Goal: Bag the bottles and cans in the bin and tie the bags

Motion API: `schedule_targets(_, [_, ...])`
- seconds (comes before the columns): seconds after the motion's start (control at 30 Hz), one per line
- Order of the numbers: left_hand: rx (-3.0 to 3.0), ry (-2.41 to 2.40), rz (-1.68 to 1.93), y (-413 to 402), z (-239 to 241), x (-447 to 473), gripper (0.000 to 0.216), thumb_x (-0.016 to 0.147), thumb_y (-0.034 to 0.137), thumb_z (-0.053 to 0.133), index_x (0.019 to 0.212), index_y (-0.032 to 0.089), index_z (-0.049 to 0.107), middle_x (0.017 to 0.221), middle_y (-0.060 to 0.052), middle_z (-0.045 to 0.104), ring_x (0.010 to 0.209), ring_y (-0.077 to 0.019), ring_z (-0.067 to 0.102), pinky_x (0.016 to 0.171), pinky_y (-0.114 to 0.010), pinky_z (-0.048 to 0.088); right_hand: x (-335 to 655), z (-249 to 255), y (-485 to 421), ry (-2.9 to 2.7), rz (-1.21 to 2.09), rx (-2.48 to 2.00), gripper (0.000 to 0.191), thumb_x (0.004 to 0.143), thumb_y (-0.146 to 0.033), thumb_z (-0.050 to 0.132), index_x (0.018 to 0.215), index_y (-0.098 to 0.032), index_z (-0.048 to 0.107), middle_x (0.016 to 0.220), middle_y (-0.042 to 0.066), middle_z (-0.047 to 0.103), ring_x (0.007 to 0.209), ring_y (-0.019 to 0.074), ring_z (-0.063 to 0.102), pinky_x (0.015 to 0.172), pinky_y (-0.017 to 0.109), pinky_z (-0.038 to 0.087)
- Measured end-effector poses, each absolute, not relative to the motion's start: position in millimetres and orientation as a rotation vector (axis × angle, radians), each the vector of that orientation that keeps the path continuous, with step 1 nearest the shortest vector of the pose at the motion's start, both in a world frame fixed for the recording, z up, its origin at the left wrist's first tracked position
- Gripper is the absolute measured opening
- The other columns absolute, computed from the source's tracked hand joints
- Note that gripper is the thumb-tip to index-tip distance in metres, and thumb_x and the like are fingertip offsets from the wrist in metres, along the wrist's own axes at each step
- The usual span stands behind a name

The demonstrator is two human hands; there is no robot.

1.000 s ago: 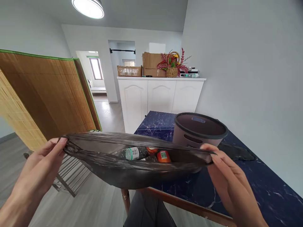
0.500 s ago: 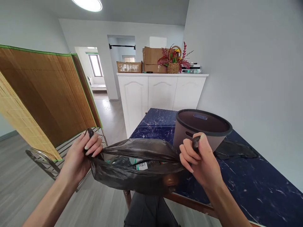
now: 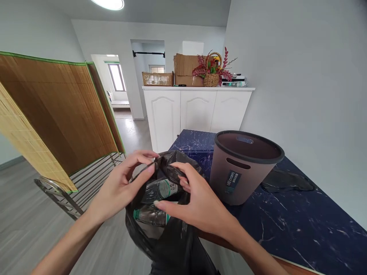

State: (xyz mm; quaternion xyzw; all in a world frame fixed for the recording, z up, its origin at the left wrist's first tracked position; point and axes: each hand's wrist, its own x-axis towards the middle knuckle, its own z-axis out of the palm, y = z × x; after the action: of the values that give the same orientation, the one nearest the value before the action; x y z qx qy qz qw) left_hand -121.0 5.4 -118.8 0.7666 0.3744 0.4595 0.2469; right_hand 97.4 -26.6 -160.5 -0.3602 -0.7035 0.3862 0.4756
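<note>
Black bin bag (image 3: 172,244): thin, glossy, crinkled plastic, held in the air at the near edge of the bench (image 3: 286,229), its mouth gathered upward between both hands. The bottom of the bag is cut off by the lower frame edge. Contents partly seen through the gap at the mouth: two clear plastic bottles (image 3: 159,190) with green-and-white labels, lying crosswise; whatever lies deeper is hidden by the folds.

Left hand (image 3: 120,189): fingers pressed onto the bunched rim of the bag at its top, thumb side pinching the film. Right hand (image 3: 197,204): fingers curved over the opposite rim, pinching the gathered plastic just beside the left fingertips; the exact grip under the folds cannot be made out.

Waste bin (image 3: 243,168): round, tapered, matt grey-brown plastic with a dark rim ring, a slot handle and a small label; stood upright on the bench just beside the bag. Bench top: dark blue, marble-veined, polished.
</note>
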Motion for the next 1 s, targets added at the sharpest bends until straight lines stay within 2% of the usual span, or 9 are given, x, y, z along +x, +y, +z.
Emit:
schedule_targets(0.1, [2.252,0.986,1.188,3.0,-114.2,-108.7,0.015,0.101,0.038,0.069,0.093,0.024,0.069,0.141,-0.008,0.064,0.131,-0.0273,0.061,0.111,-0.040,0.047,77.5,-163.9,-14.2,-1.700,0.944,-0.815,0.068,0.080,-0.040,0.089,0.138,-0.025,0.058,0.140,0.006,0.066,0.127,0.0235,0.064,0.110,0.040,0.053])
schedule_targets(0.23, [2.392,0.988,1.130,-0.7,-118.4,-107.1,0.016,0.103,0.035,0.066,0.091,0.027,0.072,0.150,-0.005,0.059,0.140,-0.0296,0.055,0.118,-0.048,0.043,65.9,-169.1,-3.5,-1.632,0.921,-0.732,0.012,0.095,-0.026,0.065,0.105,-0.021,0.070,0.106,0.001,0.074,0.096,0.0175,0.069,0.084,0.030,0.054])
schedule_targets(0.3, [2.380,0.965,1.125,1.6,-127.2,-116.5,0.012,0.103,0.040,0.068,0.109,0.032,0.074,0.157,-0.004,0.054,0.147,-0.0307,0.049,0.122,-0.050,0.040,67.0,-169.5,-2.3,-1.601,0.925,-0.710,0.012,0.098,-0.025,0.059,0.094,-0.021,0.069,0.093,-0.001,0.072,0.084,0.0153,0.065,0.074,0.026,0.049])
schedule_targets(0.4, [2.271,0.831,1.179,12.4,-148.3,-135.0,0.078,0.089,0.062,0.080,0.157,0.040,0.048,0.171,-0.007,0.039,0.159,-0.0352,0.035,0.130,-0.054,0.031,71.9,-168.0,-3.3,-1.564,0.978,-0.720,0.017,0.101,-0.034,0.060,0.094,-0.021,0.069,0.085,-0.002,0.067,0.074,0.0135,0.057,0.066,0.025,0.044])
schedule_targets(0.5, [2.216,0.849,1.106,25.0,-168.6,-141.6,0.126,0.069,0.067,0.093,0.170,0.037,0.024,0.168,-0.014,0.044,0.155,-0.0381,0.042,0.127,-0.053,0.037,75.0,-165.8,-4.4,-1.559,1.005,-0.759,0.020,0.102,-0.038,0.060,0.096,-0.022,0.070,0.081,-0.003,0.063,0.069,0.0127,0.051,0.063,0.024,0.041])
schedule_targets(0.57, [2.260,0.943,0.998,29.9,-176.4,-136.4,0.093,0.083,0.056,0.088,0.161,0.032,0.044,0.151,-0.013,0.062,0.140,-0.0347,0.058,0.117,-0.048,0.048,77.4,-164.3,-4.7,-1.554,1.026,-0.767,0.017,0.100,-0.035,0.061,0.097,-0.022,0.071,0.085,-0.002,0.065,0.070,0.0124,0.051,0.064,0.024,0.042])
schedule_targets(0.67, [2.319,0.970,0.977,31.2,-179.8,-124.6,0.028,0.106,0.040,0.059,0.122,0.023,0.075,0.125,-0.010,0.074,0.117,-0.0283,0.068,0.105,-0.041,0.053,88.3,-163.4,-7.4,-1.501,1.089,-0.782,0.013,0.094,-0.035,0.070,0.098,-0.023,0.071,0.094,-0.001,0.068,0.070,0.0110,0.050,0.066,0.024,0.045])
schedule_targets(0.87, [1.552,1.055,1.303,24.0,-180.0,-123.1,0.043,0.097,0.060,0.069,0.110,0.020,0.079,0.108,-0.008,0.081,0.113,-0.0314,0.072,0.099,-0.039,0.058,142.5,-179.0,-29.8,-1.145,1.017,-0.897,0.032,0.089,-0.044,0.085,0.111,-0.028,0.068,0.084,-0.004,0.054,0.068,0.0103,0.043,0.066,0.023,0.046])
schedule_targets(1.0, [1.076,0.851,1.433,21.4,-175.9,-124.9,0.047,0.091,0.058,0.078,0.118,0.020,0.077,0.123,-0.010,0.080,0.123,-0.0284,0.070,0.100,-0.034,0.059,170.8,-195.1,-48.1,-0.913,0.989,-0.796,0.024,0.098,-0.046,0.076,0.113,-0.029,0.067,0.077,-0.005,0.035,0.067,0.0126,0.036,0.059,0.024,0.040])
